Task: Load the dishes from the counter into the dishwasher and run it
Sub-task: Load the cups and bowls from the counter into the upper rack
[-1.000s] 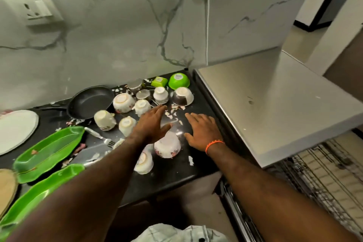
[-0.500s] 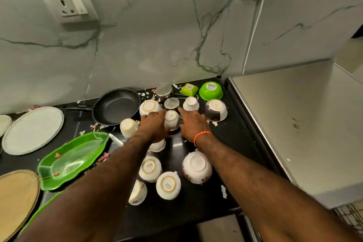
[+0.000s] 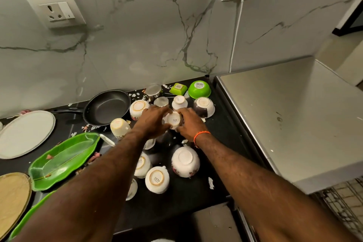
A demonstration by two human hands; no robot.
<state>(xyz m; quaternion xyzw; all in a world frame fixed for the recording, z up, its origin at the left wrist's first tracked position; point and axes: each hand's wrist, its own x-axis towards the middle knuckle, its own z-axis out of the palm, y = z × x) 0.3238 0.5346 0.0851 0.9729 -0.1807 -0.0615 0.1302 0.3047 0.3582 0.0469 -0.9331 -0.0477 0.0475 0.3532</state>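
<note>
Several white cups and bowls stand upside down on the black counter (image 3: 216,163). My left hand (image 3: 152,122) and my right hand (image 3: 189,124) close from both sides around one small upturned white cup (image 3: 174,121) in the middle of the group. An upturned white bowl (image 3: 185,161) and another upturned cup (image 3: 157,179) sit nearer to me. At the lower right, part of the dishwasher's wire rack (image 3: 341,208) shows below the steel top.
A black frying pan (image 3: 107,107), a white plate (image 3: 25,133), a green leaf-shaped tray (image 3: 62,160) and a tan round plate (image 3: 13,200) lie to the left. A green bowl (image 3: 199,89), green square dish (image 3: 178,88) and steel cup (image 3: 154,91) stand by the wall. The steel top (image 3: 294,120) is right.
Both hands reached farther back over the counter and came together around the small upturned cup. My view shifted left, away from the dishwasher rack.
</note>
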